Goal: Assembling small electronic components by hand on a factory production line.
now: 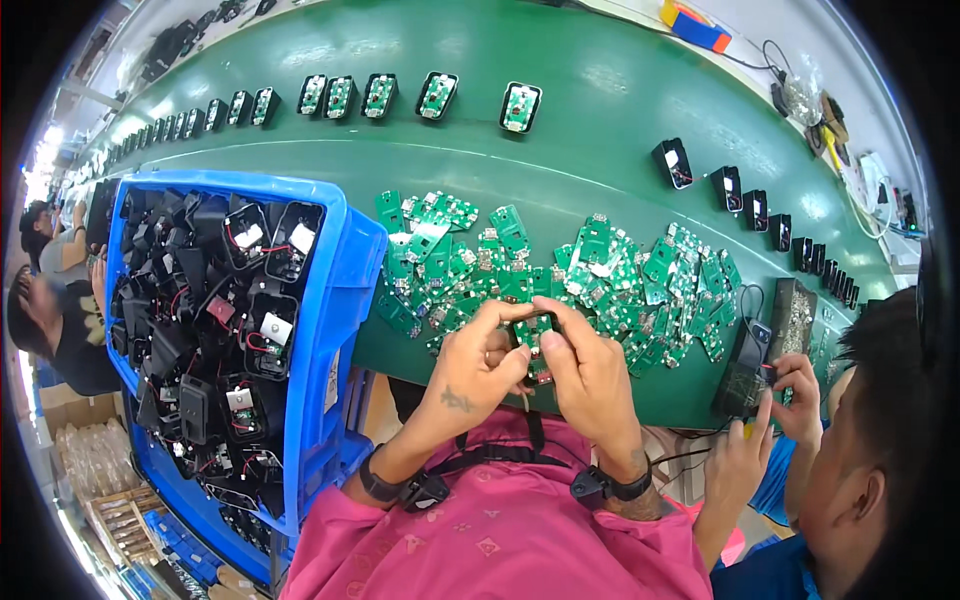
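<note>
Close to my body, a small black plastic housing with a green circuit board (533,338) in it is held between both hands. My left hand (480,362) grips its left side, the thumb bent toward the board. My right hand (585,365) closes around the other side, thumb pressing near the top. My fingers cover much of the housing. Just beyond my hands lies a spread heap of loose green circuit boards (600,265) on the green tabletop (470,150).
At my left, a blue crate (335,260) is heaped with black housings (185,330) and wires. Housings with boards (437,96) line the far side; more housings (672,163) stand at right. A co-worker's hands (745,455) work on a black case at the right.
</note>
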The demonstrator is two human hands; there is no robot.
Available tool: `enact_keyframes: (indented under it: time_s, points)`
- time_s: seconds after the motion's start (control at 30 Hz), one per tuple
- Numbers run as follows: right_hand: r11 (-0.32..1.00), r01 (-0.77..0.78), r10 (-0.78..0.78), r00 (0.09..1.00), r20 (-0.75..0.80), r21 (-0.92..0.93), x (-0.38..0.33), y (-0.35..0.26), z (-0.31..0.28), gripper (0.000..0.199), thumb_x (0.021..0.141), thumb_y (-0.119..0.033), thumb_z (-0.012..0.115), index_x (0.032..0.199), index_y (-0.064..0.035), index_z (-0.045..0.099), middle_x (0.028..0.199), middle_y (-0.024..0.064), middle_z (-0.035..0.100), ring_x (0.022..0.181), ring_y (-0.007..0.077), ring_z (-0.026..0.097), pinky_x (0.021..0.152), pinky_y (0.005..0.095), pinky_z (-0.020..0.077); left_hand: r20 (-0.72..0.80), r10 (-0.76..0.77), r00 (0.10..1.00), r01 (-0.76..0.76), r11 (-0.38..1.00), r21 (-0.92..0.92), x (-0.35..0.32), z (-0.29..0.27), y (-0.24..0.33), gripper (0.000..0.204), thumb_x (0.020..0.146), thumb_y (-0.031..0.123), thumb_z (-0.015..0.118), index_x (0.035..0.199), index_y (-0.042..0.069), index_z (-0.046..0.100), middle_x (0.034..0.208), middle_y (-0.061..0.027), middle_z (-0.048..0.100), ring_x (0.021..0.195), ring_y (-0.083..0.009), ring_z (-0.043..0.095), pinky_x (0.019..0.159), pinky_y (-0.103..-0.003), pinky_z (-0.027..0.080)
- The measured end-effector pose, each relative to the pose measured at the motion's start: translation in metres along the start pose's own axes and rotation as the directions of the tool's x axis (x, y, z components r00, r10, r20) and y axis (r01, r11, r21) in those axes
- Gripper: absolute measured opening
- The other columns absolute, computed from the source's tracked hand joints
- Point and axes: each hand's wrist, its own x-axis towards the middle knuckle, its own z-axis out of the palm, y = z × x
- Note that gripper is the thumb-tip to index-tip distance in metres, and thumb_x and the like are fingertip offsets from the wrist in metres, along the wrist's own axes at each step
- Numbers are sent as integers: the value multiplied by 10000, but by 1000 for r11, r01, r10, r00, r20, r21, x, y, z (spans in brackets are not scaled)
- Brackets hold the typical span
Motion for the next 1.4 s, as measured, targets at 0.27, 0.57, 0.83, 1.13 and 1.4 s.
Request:
enact_keyframes:
  time_s: [0.27, 0.57, 0.83, 1.13, 1.4]
  points:
    - [995, 94, -97, 993, -72, -43, 1, 5, 9, 301, 946, -109, 537, 1235, -56, 607, 725, 119, 620, 565, 159, 582, 537, 309, 445, -21, 184, 983, -158, 893, 422, -5, -3, 14, 373, 876, -19, 544, 1249, -5, 527, 614, 13, 455, 561, -25, 488, 513, -233, 504]
    - [795, 542, -456, 830, 321, -271, 20, -5, -10, 821, 734, -157, 784, 1442, -45, 386, 1342, 217, 463, 1220, 373, 506, 1017, 377, 437, -194, 130, 972, -79, 964, 252, -1, -26, 1, 377, 873, -33, 555, 1249, -13, 555, 635, 15, 533, 597, -21, 509, 519, -209, 435]
    - [722, 488, -497, 859, 123, -490, 74, -13, -21, 497, 726, -34, 650, 1196, 0, 492, 1162, 181, 531, 1053, 380, 558, 862, 451, 489, -265, 233, 936, -186, 964, 191, 10, -29, 3, 430, 936, 96, 576, 1337, -20, 472, 795, -63, 641, 573, -77, 558, 511, -210, 455]
    - [508, 9, -420, 876, -238, -862, 222, 22, -49, 383, 760, -48, 632, 1133, -82, 553, 1114, 99, 601, 1058, 316, 553, 812, 471, 471, -149, 161, 976, -138, 979, 153, 3, -36, -18, 325, 949, 128, 544, 1232, -32, 533, 823, -86, 654, 591, -89, 564, 513, -205, 434]
    - [495, -35, -388, 885, -257, -868, 227, 37, -61, 426, 719, -61, 677, 1130, -104, 577, 1109, 83, 629, 1050, 321, 568, 806, 485, 490, -117, 135, 984, -117, 982, 150, 0, -41, -25, 321, 953, 133, 560, 1233, -24, 542, 834, -89, 660, 590, -92, 571, 510, -206, 433]
